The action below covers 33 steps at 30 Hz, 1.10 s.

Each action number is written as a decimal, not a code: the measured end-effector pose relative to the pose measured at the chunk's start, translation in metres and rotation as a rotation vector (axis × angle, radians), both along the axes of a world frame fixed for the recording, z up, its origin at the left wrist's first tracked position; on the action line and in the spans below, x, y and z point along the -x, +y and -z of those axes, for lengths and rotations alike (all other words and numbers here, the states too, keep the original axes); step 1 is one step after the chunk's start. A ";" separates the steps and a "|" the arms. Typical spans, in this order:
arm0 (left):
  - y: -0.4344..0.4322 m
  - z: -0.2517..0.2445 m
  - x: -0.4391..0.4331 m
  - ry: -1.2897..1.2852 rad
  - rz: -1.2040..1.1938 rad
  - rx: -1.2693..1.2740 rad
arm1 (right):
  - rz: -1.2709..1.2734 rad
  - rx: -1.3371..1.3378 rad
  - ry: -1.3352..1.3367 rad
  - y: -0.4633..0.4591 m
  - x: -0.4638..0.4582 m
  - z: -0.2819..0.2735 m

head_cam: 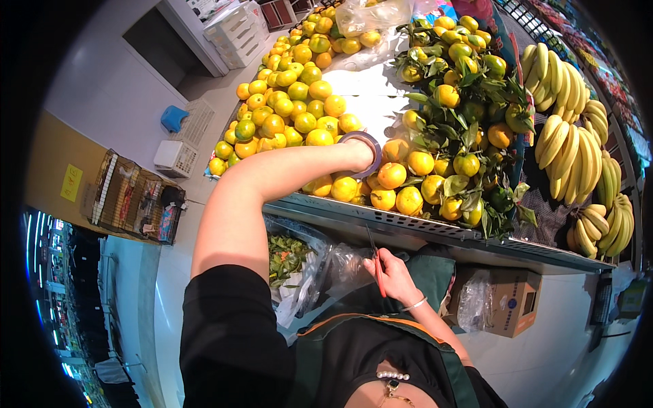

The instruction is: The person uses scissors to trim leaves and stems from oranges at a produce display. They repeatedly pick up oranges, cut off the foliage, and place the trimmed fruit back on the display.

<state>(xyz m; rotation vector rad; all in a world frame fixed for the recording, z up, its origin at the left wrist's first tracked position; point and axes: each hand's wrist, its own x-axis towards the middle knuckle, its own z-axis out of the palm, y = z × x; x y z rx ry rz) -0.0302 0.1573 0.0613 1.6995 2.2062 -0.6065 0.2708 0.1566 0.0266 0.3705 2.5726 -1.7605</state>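
Note:
My left arm reaches across a fruit display, with a dark ring, perhaps a roll of tape point(378, 153), around the wrist. Most of my left hand point(363, 154) is hidden beyond the wrist, so its grasp is not visible. It is down among the mandarins, next to a mandarin point(392, 175) at the front. Held low before my apron, my right hand point(395, 275) grips red-handled scissors point(378, 270), their blades pointing up toward the display's metal edge. Loose mandarins point(285, 107) are heaped on the left; mandarins with leafy stems point(467, 166) are piled on the right.
Bananas point(566, 158) lie right of the mandarins. Under the display's perforated front edge point(408, 220) stand a plastic-lined container of leaves point(288, 260) and a cardboard box point(515, 301). A clear plastic bag point(375, 18) lies at the back. Wire baskets point(135, 199) are at left.

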 end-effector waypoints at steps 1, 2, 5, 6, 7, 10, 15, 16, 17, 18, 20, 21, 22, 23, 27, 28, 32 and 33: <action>0.002 -0.002 0.001 0.027 0.006 0.059 | 0.007 0.004 0.009 0.000 0.000 0.001; 0.003 -0.006 0.002 0.040 0.022 0.115 | 0.011 -0.005 0.022 0.000 0.000 0.002; -0.001 -0.025 0.002 -0.142 -0.208 -0.129 | 0.021 0.022 0.023 0.001 -0.001 0.004; -0.003 -0.033 0.004 -0.206 -0.167 -0.209 | 0.025 0.020 -0.006 0.001 -0.001 0.004; -0.005 -0.038 0.000 -0.233 -0.174 -0.219 | 0.023 0.051 0.002 0.001 -0.002 0.004; -0.004 -0.045 -0.010 -0.200 -0.227 -0.198 | 0.012 0.054 -0.035 0.002 -0.003 0.003; 0.014 -0.030 -0.018 -0.039 -0.318 0.036 | 0.017 0.017 -0.010 0.001 -0.004 0.001; 0.015 -0.025 -0.018 -0.046 -0.345 0.070 | 0.022 0.035 0.008 0.000 -0.004 0.002; 0.015 -0.019 -0.019 -0.051 -0.381 -0.020 | 0.026 0.036 0.017 -0.001 -0.004 0.002; 0.013 -0.013 -0.021 -0.035 -0.434 -0.105 | 0.029 0.035 0.027 -0.002 -0.004 0.002; 0.007 -0.006 -0.025 -0.016 -0.456 -0.200 | 0.031 0.044 0.013 -0.003 -0.005 0.003; 0.007 -0.006 -0.027 -0.012 -0.426 -0.211 | 0.030 0.044 0.006 -0.003 -0.006 0.003; 0.007 -0.010 -0.026 -0.005 -0.392 -0.219 | 0.033 0.042 0.002 -0.003 -0.006 0.003; 0.006 -0.016 -0.026 0.003 -0.355 -0.224 | 0.036 0.051 0.005 -0.004 -0.008 0.002; 0.015 -0.085 0.002 -0.059 -0.599 -0.650 | 0.048 0.060 -0.015 -0.002 -0.010 0.000; -0.007 -0.101 0.009 -0.237 -0.545 -0.998 | 0.044 0.041 -0.011 -0.001 -0.011 0.000; -0.137 -0.135 0.005 -0.693 -0.389 -0.978 | 0.038 -0.013 0.003 0.003 -0.012 0.002; -0.175 -0.131 -0.008 -0.807 -0.496 -0.890 | 0.050 0.025 0.021 0.004 -0.012 0.003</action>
